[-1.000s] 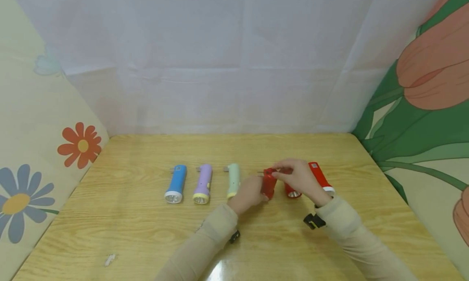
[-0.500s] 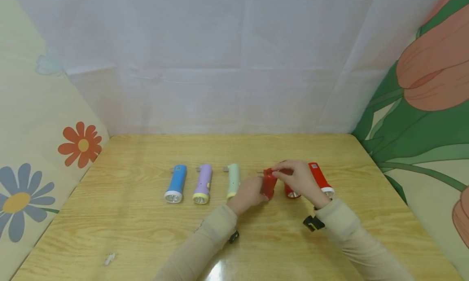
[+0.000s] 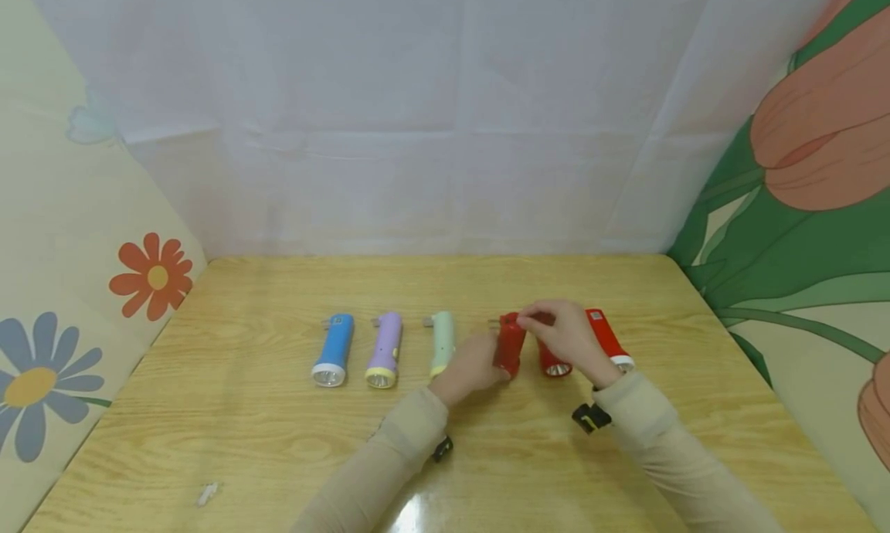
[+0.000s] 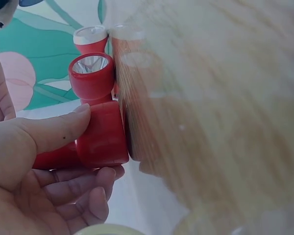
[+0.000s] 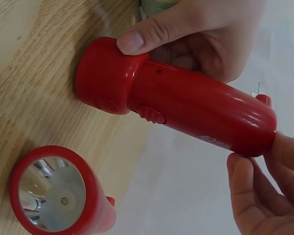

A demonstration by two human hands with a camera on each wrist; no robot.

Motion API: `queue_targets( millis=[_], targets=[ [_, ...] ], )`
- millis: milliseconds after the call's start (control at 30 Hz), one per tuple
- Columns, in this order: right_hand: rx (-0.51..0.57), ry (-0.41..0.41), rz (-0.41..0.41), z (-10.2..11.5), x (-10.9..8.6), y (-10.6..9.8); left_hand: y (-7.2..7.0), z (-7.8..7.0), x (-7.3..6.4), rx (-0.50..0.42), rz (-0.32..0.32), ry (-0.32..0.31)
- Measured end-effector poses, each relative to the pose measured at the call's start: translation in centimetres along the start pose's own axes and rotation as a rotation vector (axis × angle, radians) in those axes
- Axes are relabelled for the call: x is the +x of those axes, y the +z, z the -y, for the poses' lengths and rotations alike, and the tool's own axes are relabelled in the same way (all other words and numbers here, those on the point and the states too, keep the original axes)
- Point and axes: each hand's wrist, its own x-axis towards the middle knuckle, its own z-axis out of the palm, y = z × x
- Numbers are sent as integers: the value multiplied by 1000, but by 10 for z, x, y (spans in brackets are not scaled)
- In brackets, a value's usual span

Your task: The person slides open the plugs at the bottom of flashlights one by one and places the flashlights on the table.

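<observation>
A red flashlight [image 3: 511, 346] is held between both hands, head end low over the tabletop. My left hand [image 3: 474, 364] grips it around the head, thumb on one side and fingers on the other. At the tail end, my right hand [image 3: 566, 334] pinches the body between thumb and fingers. Metal plug prongs [image 5: 261, 88] stick out sideways near that end. In the right wrist view a ridged switch [image 5: 151, 115] shows on the barrel. Beside it lies a second red flashlight [image 5: 54, 188] with its lens bared, partly behind my right hand in the head view.
Farther right lies a red flashlight with a white rim [image 3: 608, 338]. Left of my hands, blue [image 3: 336, 346], purple [image 3: 386, 346] and green [image 3: 443, 336] flashlights lie in a row, prongs out. The wooden table [image 3: 278, 456] ends at a white cloth [image 3: 348, 131].
The red flashlight's tail end has tilted up slightly, its prongs rising with it. My right fingers have shifted from over the tail end to its right side. The other flashlights stay put.
</observation>
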Motion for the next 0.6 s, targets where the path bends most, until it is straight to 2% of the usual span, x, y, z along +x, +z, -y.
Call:
queue_targets(
  millis=[133,367,600],
  targets=[
    [-9,2,-14,1,3,-1,1,1,1,-16,8,-19],
    [-16,38,-21,1,5,-1,0,0,0,-6,3,-5],
    [-36,56,-24,-2,8,1,-4,-2,-3,-47,29,-27]
  ],
)
